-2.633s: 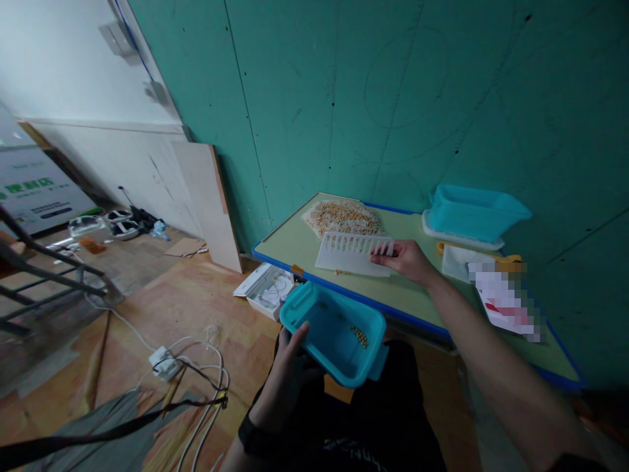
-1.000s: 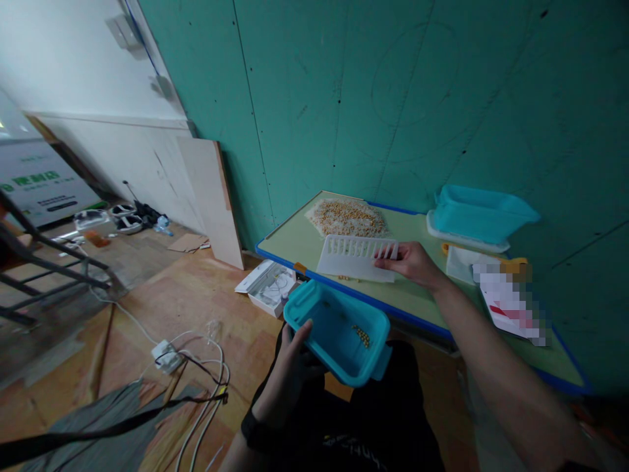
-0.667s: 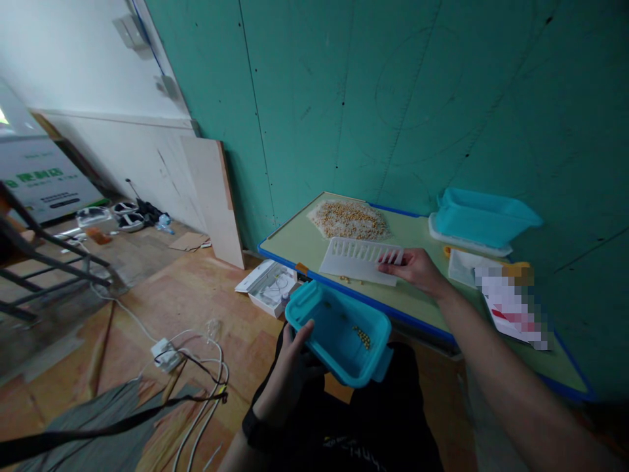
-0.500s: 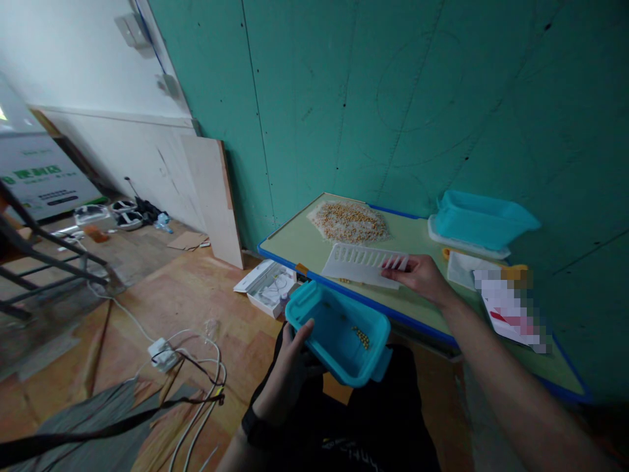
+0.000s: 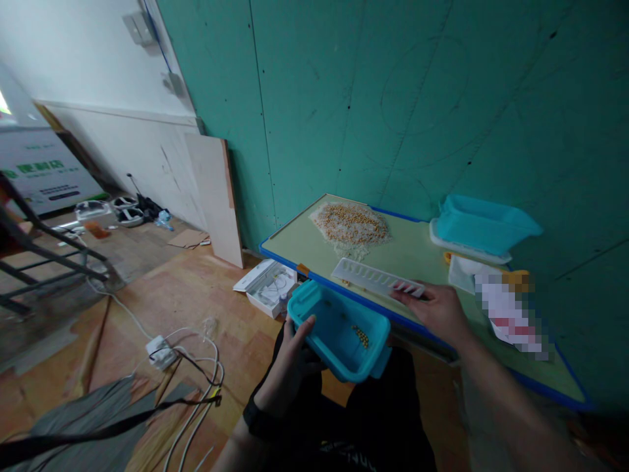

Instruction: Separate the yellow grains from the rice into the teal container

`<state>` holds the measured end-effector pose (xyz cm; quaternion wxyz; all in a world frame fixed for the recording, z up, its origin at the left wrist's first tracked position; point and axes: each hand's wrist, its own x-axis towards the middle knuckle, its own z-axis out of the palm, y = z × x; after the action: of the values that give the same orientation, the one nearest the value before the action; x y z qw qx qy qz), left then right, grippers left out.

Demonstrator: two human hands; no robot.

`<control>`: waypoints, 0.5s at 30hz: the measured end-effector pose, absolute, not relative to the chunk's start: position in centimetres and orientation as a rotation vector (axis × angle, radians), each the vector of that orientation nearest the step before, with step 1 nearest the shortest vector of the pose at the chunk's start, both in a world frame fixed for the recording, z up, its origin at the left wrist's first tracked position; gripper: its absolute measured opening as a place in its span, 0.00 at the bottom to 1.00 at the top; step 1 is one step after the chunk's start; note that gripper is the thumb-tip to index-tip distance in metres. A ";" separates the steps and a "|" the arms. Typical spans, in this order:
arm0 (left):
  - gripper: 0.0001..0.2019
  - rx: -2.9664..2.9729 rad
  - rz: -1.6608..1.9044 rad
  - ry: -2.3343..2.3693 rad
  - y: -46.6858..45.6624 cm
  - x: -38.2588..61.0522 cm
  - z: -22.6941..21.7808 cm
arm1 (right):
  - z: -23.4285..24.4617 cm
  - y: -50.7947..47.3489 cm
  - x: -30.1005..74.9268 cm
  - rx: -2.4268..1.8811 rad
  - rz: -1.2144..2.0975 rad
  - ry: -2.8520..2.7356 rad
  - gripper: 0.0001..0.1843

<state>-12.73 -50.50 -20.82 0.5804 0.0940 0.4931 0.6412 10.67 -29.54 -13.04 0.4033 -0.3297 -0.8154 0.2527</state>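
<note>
My left hand grips the left side of a blue plastic tub, thumb over its rim, held below the table's front edge. A few yellow beans lie on the tub's floor. In my right hand is a white slotted plastic piece, held by its right end, low over the front of the table. A few loose beans lie by its lower edge. Behind it, a heap of yellow beans mixed with white grains is spread on the green tabletop.
A second blue tub stands on a white lid at the table's back right, near a white packet with a blurred print. Below the table's left end sits an open white box. Cables and a power strip lie on the floor.
My right hand has moved slightly right and down, and the slotted piece now lies flatter. White grains show at the heap's front. The tub has hardly moved.
</note>
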 end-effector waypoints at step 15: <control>0.50 0.234 1.497 1.153 -50.6 -12.9 -20.5 | -13.6 -33.6 11.2 -0.751 0.479 -2.123 0.09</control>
<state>-12.94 -50.64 -20.54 0.5801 0.1003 0.4932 0.6405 11.16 -33.56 -13.58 0.4074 -0.2980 -0.8421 0.1899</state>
